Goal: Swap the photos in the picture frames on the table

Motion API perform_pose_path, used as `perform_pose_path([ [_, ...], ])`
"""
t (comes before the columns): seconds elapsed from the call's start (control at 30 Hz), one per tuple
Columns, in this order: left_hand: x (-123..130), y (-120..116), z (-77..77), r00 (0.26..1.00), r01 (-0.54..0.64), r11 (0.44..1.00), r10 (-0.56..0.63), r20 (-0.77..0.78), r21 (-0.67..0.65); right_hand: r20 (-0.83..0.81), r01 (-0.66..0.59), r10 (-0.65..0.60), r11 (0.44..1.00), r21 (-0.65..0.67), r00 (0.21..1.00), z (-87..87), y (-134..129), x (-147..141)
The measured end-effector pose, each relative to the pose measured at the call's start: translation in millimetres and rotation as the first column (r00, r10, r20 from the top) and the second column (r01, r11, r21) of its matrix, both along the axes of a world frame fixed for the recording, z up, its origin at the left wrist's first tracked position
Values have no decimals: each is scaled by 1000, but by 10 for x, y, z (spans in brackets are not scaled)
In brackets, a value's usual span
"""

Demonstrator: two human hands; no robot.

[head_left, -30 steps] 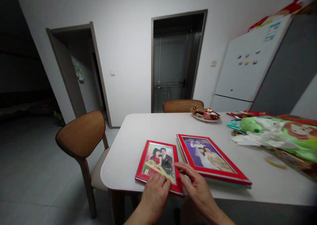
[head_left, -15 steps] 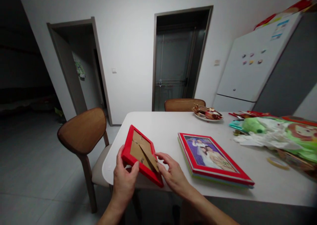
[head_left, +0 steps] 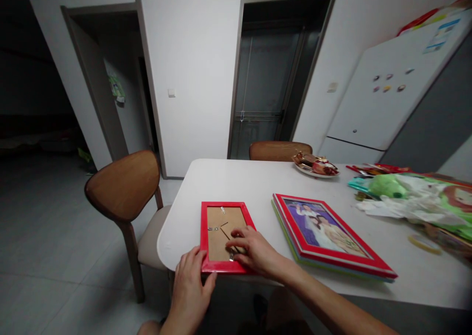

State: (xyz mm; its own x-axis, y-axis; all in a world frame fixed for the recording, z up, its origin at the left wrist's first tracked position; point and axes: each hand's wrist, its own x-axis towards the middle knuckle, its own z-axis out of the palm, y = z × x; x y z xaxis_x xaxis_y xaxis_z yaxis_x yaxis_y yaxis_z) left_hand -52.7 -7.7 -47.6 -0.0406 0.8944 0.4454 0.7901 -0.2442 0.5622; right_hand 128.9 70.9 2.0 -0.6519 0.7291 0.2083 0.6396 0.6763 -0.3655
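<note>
A small red picture frame (head_left: 205, 237) lies face down at the table's front edge, its brown backing board (head_left: 217, 244) and metal clips facing up. My left hand (head_left: 191, 281) grips its near left corner, the fingers along the side and the thumb at the near edge. Over the lower right of the backing is my right hand (head_left: 254, 249), its fingers bent and closed around the frame's back stand near the bottom clip; the fingertips partly hide the stand. To the right rests a larger red-edged framed photo (head_left: 320, 227) showing a couple, on top of a green-edged frame.
Farther back on the white table (head_left: 228, 178) stands a plate with wrapped items (head_left: 315, 165). At the right are a green-and-white plastic bag (head_left: 420, 192) and a tape roll (head_left: 424, 244). Wooden chairs stand at the left (head_left: 125, 187) and behind the table (head_left: 280, 151).
The red frame has gone from tilted up in my hands to flat on the table. My right hand has shifted over its back, and the view has turned slightly down.
</note>
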Motion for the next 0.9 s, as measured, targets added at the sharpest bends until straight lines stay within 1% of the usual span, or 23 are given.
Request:
perform_pose_path([
  [0.13,18,61,-59,985,146,987,-139,-99,67,25,-129,128,992,7,991,0,28,-72],
  [0.2,29,91,-81,974,198,978,-189,-123,69,7,-123,123,992,17,992,-27,19,-113],
  [0.33,26,123,-87,967,222,974,-213,-142,49,-73,-58,58,998,-5,996,-45,29,-203],
  [0.4,17,128,-77,966,224,974,-217,-143,37,-128,-35,29,998,-44,991,-38,89,-281],
  [0.47,11,131,-62,965,223,975,-219,-145,16,-153,20,-30,998,-62,988,-46,188,-393],
  [0.53,10,132,-45,965,216,976,-216,-145,-17,-116,87,-92,995,-48,989,-81,302,-524],
  [0.63,20,127,-17,968,201,977,-209,-139,-66,-30,193,-192,981,25,981,-172,430,-686],
  [0.7,29,122,3,969,195,976,-207,-134,-97,-12,248,-248,966,70,969,-228,471,-739],
  [0.8,37,114,34,973,181,973,-198,-116,-144,-17,303,-303,948,94,953,-264,509,-731],
  [0.9,38,111,54,977,177,969,-194,-87,-173,-20,370,-371,921,117,929,-256,588,-643],
])
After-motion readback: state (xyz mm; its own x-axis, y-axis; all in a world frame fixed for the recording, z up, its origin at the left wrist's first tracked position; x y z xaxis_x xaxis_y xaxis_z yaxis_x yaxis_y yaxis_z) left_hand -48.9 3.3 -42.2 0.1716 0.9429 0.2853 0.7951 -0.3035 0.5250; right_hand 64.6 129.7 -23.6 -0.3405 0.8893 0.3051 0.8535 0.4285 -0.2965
